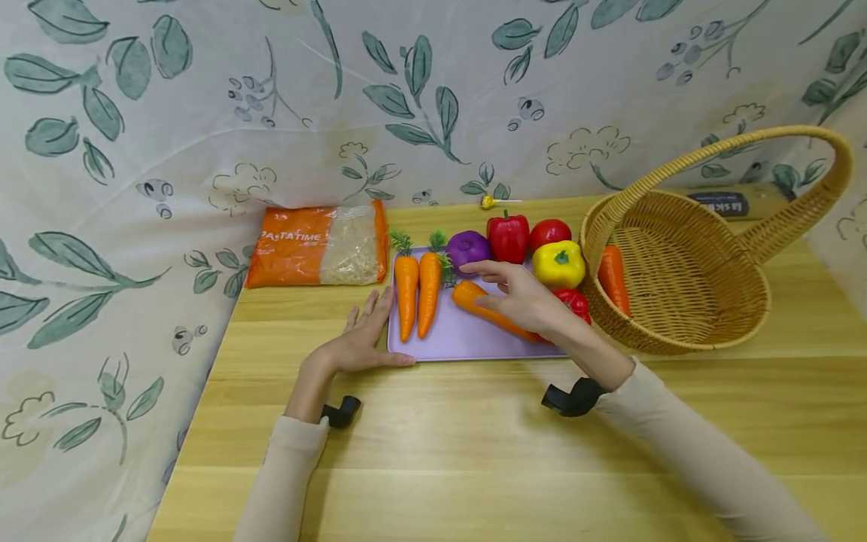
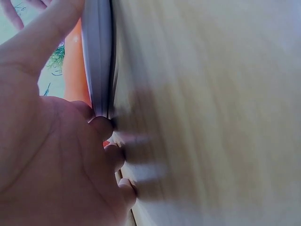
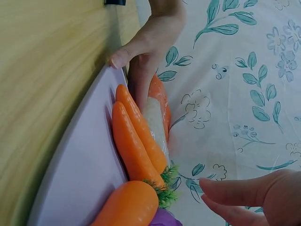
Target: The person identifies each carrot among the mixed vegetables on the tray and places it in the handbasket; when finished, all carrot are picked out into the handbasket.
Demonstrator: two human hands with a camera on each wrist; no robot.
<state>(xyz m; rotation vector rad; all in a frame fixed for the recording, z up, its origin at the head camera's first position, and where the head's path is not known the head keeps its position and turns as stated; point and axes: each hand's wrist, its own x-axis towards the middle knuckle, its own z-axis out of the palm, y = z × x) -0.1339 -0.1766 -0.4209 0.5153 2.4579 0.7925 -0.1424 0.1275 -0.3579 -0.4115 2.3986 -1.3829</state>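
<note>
My left hand (image 1: 362,339) rests against the left side of a lavender tray (image 1: 467,342), fingers straight and the thumb along its near corner. Two toy carrots (image 1: 406,290) with green tops lie side by side near that end. Above the tray, my right hand (image 1: 524,297) has its fingers loosely bent and holds nothing. Under it lies a topless carrot (image 1: 467,293), partly covered in the head view. Behind are a purple onion-like vegetable (image 1: 469,248), a red bell pepper (image 1: 508,239), a tomato (image 1: 549,232) and a yellow bell pepper (image 1: 559,265). A red vegetable (image 1: 574,302) is half hidden by the right wrist.
A wicker basket (image 1: 762,301) with a tall handle stands right of the tray, with a carrot (image 1: 612,278) inside. An orange pasta bag (image 1: 291,247) lies at the back left. Behind the basket is a lying package (image 1: 738,202). Leaf-patterned cloth hangs behind the table.
</note>
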